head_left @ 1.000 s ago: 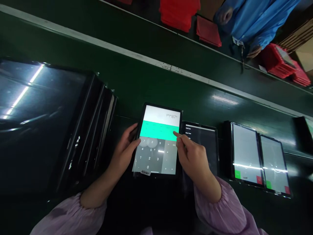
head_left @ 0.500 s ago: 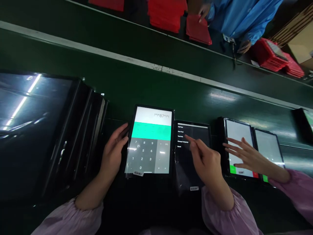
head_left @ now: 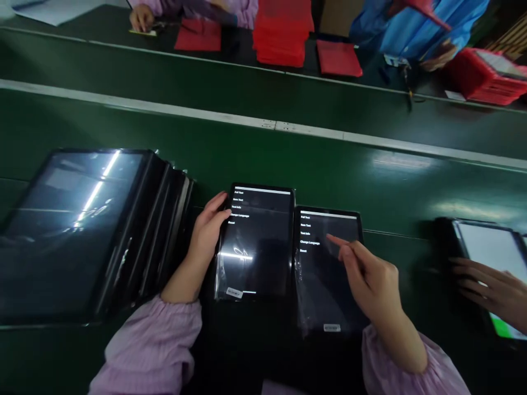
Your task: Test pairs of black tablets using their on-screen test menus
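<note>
Two tablets lie side by side before me, both showing a dark menu with lines such as "Full Test" and "Change Language". On the left tablet (head_left: 259, 247), my left hand (head_left: 208, 233) grips the left edge, thumb on the front and fingers along the side. Clear film and a small barcode label (head_left: 234, 293) show near its bottom. Over the right tablet (head_left: 325, 291), my right hand (head_left: 373, 274) points with the index finger stretched out near the menu text; its other fingers are curled and hold nothing. Whether the fingertip touches the glass, I cannot tell.
Several dark tablets in film form a leaning stack (head_left: 82, 219) at left. Another person's hand (head_left: 489, 285) rests on a lit tablet (head_left: 481, 241) at right. Beyond a pale rail (head_left: 197, 114), co-workers sit near red pouches (head_left: 284, 33) in piles.
The left tablet's screen went from a calculator to the dark menu. My right hand sits slightly farther right in view. The neighbouring hand and lit tablets at right appear farther right, as the view shifted.
</note>
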`<state>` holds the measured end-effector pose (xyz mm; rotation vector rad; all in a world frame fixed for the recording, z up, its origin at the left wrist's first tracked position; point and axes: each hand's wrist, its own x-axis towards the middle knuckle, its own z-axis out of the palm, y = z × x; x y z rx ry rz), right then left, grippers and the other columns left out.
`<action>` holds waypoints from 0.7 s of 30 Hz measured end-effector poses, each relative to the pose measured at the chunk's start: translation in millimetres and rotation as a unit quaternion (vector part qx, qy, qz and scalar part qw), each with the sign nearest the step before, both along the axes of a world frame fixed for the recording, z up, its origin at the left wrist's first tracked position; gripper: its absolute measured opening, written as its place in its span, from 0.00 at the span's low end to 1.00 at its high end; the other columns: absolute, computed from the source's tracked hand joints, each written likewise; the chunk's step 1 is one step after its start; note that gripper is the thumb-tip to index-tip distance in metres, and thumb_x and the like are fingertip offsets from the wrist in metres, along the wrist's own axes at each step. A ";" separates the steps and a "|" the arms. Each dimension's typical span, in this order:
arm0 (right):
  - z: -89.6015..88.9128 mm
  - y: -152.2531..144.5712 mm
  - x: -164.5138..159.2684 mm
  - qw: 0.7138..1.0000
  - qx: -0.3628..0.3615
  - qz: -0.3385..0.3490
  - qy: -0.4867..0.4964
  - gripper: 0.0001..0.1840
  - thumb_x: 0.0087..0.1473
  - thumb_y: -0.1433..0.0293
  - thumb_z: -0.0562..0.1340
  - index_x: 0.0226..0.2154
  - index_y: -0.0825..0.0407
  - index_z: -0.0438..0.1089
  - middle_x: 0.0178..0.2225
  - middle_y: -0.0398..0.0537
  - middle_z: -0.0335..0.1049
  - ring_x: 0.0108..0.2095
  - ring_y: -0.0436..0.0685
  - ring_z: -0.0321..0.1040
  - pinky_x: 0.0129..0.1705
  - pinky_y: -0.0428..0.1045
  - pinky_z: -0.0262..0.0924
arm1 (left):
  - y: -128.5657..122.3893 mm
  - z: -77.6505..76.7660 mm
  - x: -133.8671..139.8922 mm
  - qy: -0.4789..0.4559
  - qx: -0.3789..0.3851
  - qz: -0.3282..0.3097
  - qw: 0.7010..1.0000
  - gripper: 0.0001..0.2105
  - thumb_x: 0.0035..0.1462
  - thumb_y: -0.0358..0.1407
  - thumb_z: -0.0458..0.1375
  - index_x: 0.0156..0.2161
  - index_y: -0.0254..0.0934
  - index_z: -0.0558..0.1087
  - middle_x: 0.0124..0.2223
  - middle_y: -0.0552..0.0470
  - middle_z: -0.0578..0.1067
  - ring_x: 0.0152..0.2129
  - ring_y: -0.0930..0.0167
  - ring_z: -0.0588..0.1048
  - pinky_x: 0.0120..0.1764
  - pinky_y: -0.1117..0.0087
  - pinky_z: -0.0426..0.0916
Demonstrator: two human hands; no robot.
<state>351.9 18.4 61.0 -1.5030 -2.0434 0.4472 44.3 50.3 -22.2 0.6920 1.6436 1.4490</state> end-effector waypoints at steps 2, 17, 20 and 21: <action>2.0 3.8 5.7 1.000 0.013 0.011 0.004 0.22 0.74 0.65 0.55 0.32 0.52 0.77 0.27 0.44 0.81 0.11 0.43 0.48 0.15 0.44 0.44 | 5.9 0.9 1.8 -0.009 -0.006 -0.010 1.000 0.24 0.45 0.39 0.70 0.50 0.40 0.84 0.62 0.43 0.81 0.65 0.50 0.74 0.71 0.46 0.62; 4.4 36.5 -6.8 0.984 -0.089 0.155 0.011 0.24 0.77 0.65 0.50 0.51 0.57 0.80 0.23 0.41 0.73 0.17 0.46 0.61 0.23 0.44 0.56 | 11.3 5.9 8.2 -0.045 -0.019 0.012 0.999 0.19 0.49 0.38 0.67 0.48 0.43 0.85 0.47 0.50 0.87 0.55 0.54 0.82 0.65 0.49 0.73; -1.2 41.0 -10.5 0.972 -0.114 0.208 -0.010 0.26 0.79 0.64 0.48 0.53 0.59 0.79 0.22 0.40 0.70 0.17 0.46 0.57 0.23 0.45 0.53 | 11.3 4.0 7.8 -0.047 -0.008 0.022 0.999 0.17 0.49 0.35 0.67 0.46 0.44 0.86 0.49 0.52 0.87 0.57 0.54 0.81 0.67 0.50 0.70; -2.7 41.3 -10.7 0.970 -0.112 0.216 -0.014 0.26 0.79 0.64 0.48 0.53 0.59 0.79 0.21 0.38 0.68 0.16 0.46 0.55 0.23 0.45 0.52 | 11.5 3.4 7.4 -0.046 -0.007 0.022 0.999 0.17 0.48 0.35 0.67 0.46 0.45 0.86 0.50 0.52 0.86 0.59 0.54 0.80 0.68 0.51 0.69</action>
